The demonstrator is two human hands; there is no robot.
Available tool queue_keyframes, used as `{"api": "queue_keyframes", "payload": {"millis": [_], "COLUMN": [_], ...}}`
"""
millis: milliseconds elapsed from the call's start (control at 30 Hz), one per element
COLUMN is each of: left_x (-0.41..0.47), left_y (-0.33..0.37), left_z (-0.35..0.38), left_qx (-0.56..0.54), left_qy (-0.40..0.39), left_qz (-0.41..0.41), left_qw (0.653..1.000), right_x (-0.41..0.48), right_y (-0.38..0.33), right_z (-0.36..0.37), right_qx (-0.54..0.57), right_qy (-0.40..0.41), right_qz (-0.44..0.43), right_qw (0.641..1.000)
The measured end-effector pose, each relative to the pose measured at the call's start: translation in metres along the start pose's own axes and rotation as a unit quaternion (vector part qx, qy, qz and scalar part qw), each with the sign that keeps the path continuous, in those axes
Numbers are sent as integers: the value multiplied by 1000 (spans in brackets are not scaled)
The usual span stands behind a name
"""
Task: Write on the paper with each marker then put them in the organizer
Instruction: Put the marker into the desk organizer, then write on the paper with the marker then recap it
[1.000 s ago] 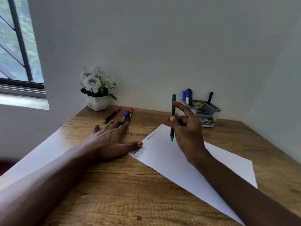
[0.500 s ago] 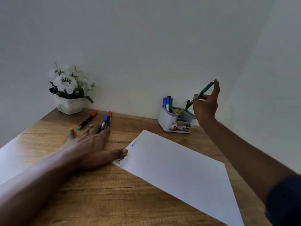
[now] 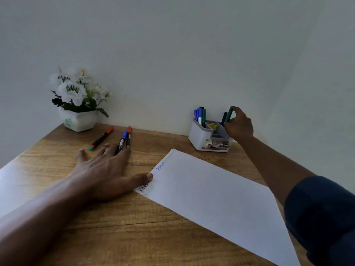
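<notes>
**A:** Wooden desk (image 3: 119, 237) against a pale wall, flower pot (image 3: 78, 121) at upper left. What lies below it?

**B:** Three markers on the wood: a red-capped marker (image 3: 101, 138), then a blue-capped marker (image 3: 122, 141) and a second red-capped one (image 3: 128, 137) side by side. The left hand (image 3: 103, 173) rests flat with fingers spread, fingertips at those two, thumb on the paper (image 3: 221, 198) edge beside some writing.

**A:** And on the right of the frame?

**B:** The right hand (image 3: 239, 125) pinches a green marker (image 3: 229, 115) upright over the organizer (image 3: 197, 136), right compartment. That looks like the put-away step.

**A:** Next?

**B:** Probably release it, then pick one from the desk and write.
</notes>
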State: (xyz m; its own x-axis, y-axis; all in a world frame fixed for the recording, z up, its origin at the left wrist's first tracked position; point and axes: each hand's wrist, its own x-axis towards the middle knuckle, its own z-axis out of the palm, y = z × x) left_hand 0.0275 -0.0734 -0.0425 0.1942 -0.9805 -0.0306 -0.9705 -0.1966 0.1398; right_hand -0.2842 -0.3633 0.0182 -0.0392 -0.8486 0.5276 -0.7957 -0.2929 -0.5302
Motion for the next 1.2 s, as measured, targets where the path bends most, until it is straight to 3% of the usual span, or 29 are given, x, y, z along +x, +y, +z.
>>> {"api": "queue_keyframes", "payload": {"millis": [200, 300, 367, 433, 600, 667, 767, 900, 1200], "left_x": [-2, -2, -1, 0, 2, 2, 1, 1, 2], "left_y": [2, 2, 2, 1, -1, -1, 0, 1, 1], "left_z": [-2, -4, -3, -3, -1, -1, -2, -4, -1], "left_qx": [0, -2, -1, 1, 2, -2, -10, -21, -40], "left_qy": [-7, -12, -11, -8, -6, -6, -13, -11, 11], "left_qz": [-5, -4, -3, -3, -1, 0, -3, -4, 6], "left_qw": [1000, 1000, 1000, 1000, 1000, 1000, 1000, 1000, 999], "right_x": [3, -8, -21, -36, -70, -85, -102, -105, -91], "right_y": [5, 2, -7, -19, -60, -83, -122, -170, -233], "right_z": [-8, -10, -11, -8, 14, 29, 57, 93, 144], "right_qx": [-79, -90, -79, -55, -82, -54, -10, 35, -24], "right_qy": [-160, -68, 53, 111, 91, 37, -65, -185, -299], "right_qz": [-18, -37, -106, -213, -460, -493, -447, -322, -133], "right_qw": [984, 993, 990, 969, 879, 867, 892, 928, 945]}}
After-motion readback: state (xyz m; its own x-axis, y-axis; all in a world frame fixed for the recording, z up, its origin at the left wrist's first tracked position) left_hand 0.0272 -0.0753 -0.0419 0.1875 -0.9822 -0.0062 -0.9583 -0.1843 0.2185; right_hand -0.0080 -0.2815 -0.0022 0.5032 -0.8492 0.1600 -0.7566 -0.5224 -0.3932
